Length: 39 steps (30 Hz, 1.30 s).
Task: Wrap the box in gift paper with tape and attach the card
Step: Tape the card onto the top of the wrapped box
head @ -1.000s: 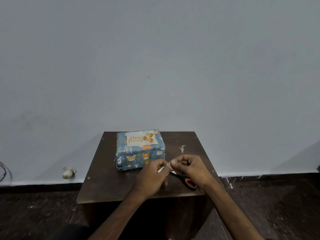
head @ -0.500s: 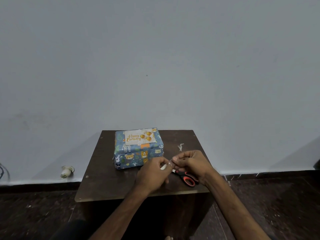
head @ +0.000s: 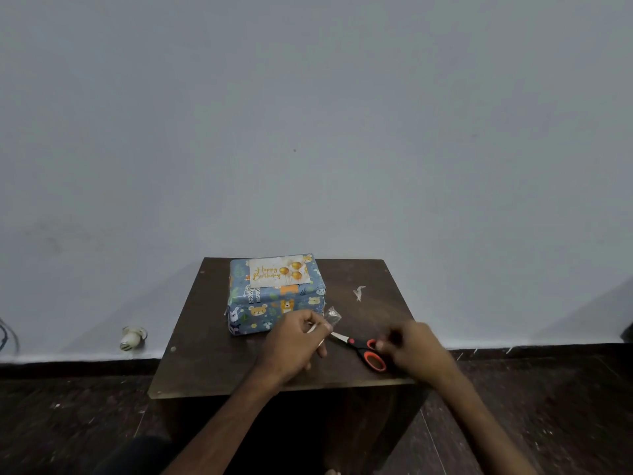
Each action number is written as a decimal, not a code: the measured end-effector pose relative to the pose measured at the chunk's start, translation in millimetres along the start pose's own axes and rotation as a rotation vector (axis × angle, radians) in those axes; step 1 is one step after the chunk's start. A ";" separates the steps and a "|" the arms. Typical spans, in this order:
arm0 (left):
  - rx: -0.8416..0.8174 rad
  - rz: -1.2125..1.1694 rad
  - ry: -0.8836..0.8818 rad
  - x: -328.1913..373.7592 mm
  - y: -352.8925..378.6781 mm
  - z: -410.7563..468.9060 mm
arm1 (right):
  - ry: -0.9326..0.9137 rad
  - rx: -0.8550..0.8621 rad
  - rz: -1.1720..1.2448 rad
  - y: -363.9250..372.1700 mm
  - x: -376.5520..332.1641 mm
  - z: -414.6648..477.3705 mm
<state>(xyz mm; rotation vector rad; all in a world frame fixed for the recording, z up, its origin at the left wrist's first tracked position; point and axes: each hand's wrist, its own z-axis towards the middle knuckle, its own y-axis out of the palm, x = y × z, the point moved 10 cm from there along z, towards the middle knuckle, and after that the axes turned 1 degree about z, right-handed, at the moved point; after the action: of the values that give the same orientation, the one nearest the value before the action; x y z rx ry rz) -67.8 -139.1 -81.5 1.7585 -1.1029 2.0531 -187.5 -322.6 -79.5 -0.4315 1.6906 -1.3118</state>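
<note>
The box (head: 274,305), wrapped in blue animal-print paper, stands at the back left of the small dark table (head: 212,358). A white "Happy Birthday" card (head: 279,270) lies on its top. In front of the box my left hand (head: 296,342) pinches clear tape (head: 333,317), and a loose end sticks up past my fingertips. My right hand (head: 416,349) is blurred, fingers curled, just right of the scissors' handles; whether it touches them is unclear. The scissors (head: 364,349), black with orange grips, lie on the table between my hands.
A small crumpled white scrap (head: 359,292) lies on the table right of the box. The table stands against a plain grey wall. On the dark floor to the left sit a white plug (head: 132,337) and a cable (head: 5,337) at the frame's edge.
My hands were together at the tape. My right hand has pulled away to the right, beside the scissors' handles. My left hand stays in place with the tape.
</note>
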 end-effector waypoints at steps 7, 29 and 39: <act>-0.004 0.015 0.001 -1.7 4.7 -1.4 | -0.103 0.017 -0.296 24.2 -39.0 -18.0; -0.056 -0.079 -0.037 -9.4 3.0 7.1 | -0.103 -0.569 0.623 41.5 -24.8 -29.5; -0.088 -0.115 -0.053 -11.4 4.2 7.5 | -0.111 -0.661 0.757 41.2 -27.0 -33.9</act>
<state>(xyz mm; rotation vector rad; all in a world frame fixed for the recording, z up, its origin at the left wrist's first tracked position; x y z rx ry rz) -61.8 -143.6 -93.6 1.7986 -1.0634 1.8725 -191.1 -268.2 -104.1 -0.1839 1.8930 -0.1697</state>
